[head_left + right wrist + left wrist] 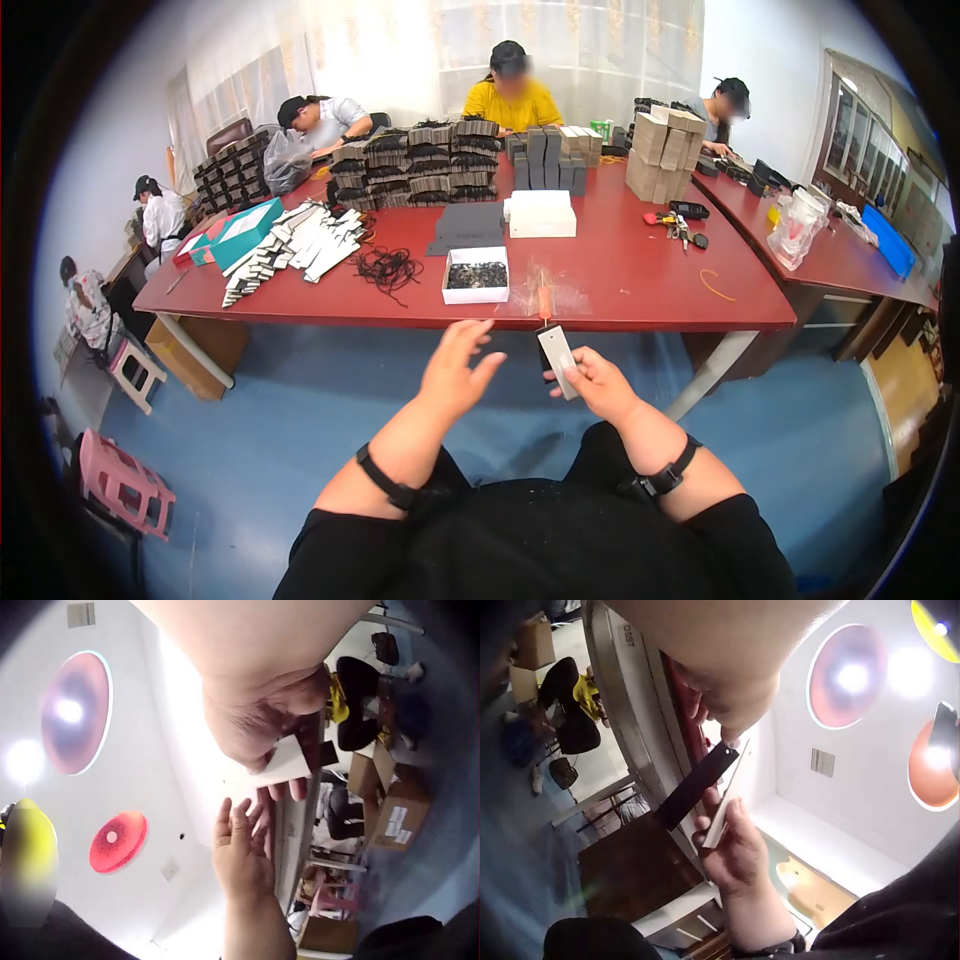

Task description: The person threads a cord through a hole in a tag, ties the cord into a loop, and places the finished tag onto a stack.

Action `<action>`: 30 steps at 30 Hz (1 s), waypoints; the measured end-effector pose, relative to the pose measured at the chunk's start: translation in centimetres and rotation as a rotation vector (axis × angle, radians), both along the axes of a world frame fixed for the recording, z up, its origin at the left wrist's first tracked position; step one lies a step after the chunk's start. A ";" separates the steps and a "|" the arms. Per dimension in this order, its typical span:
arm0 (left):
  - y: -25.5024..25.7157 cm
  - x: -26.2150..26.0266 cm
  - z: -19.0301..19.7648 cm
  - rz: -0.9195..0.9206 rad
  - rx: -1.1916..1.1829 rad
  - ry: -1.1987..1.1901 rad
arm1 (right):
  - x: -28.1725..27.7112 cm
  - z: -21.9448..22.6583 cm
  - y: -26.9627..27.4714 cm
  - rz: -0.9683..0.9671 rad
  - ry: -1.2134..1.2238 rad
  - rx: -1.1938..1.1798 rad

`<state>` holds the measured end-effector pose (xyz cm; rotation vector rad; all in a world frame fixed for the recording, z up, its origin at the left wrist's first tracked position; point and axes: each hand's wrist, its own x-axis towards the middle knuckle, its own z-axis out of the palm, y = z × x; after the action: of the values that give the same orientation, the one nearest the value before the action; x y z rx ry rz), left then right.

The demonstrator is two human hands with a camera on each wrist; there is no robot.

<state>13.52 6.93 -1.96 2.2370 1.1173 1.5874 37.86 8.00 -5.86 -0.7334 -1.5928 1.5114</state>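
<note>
My right hand [600,385] pinches a white tag [557,362] with a small hole near its upper end. Behind the tag, in the same hand, is a flat black strip [697,787], fanned apart from it in the left wrist view. My left hand [458,370] is raised to the left with fingers spread and holds nothing; in the left wrist view its fingertips overlap the strip's holed end. An orange-handled tool [544,300] lies at the table's front edge, just beyond the tag. A white box [476,292] of small dark pieces stands to its left.
On the red table [620,290] lie a pile of white tags [325,240], tangled black cords [387,270], white boxes [541,215] and keys [680,230]. Stacked bundles [415,165] stand at the back. Several people sit around. A pink stool [125,480] stands at left.
</note>
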 end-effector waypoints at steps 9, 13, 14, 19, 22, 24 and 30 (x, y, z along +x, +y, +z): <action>-3.4 -6.4 -3.6 0.168 -0.178 -0.083 | -2.5 -2.8 1.0 -0.094 0.140 0.040; -2.7 -7.4 -3.2 0.138 -0.103 0.000 | -2.9 -2.6 3.1 -0.110 -0.137 -0.065; -2.6 -7.7 -2.4 0.195 -0.064 0.074 | -2.9 -3.2 3.5 -0.089 -0.211 -0.143; 0.9 -9.1 2.5 0.609 0.343 0.283 | -2.5 -5.6 3.1 -0.017 -0.616 0.031; 3.8 -11.4 1.9 0.382 0.301 0.408 | -2.2 -3.8 1.2 0.156 -0.716 0.107; 4.0 -11.9 1.8 0.353 0.280 0.435 | -2.2 -1.2 -0.3 0.216 -0.651 0.135; 1.4 -9.5 4.8 0.227 0.162 0.149 | -6.5 5.2 -1.2 0.004 -0.257 0.611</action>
<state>4.01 8.34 2.89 2.4421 1.3722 1.6725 31.40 6.81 -0.68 -0.5809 -2.1038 0.8675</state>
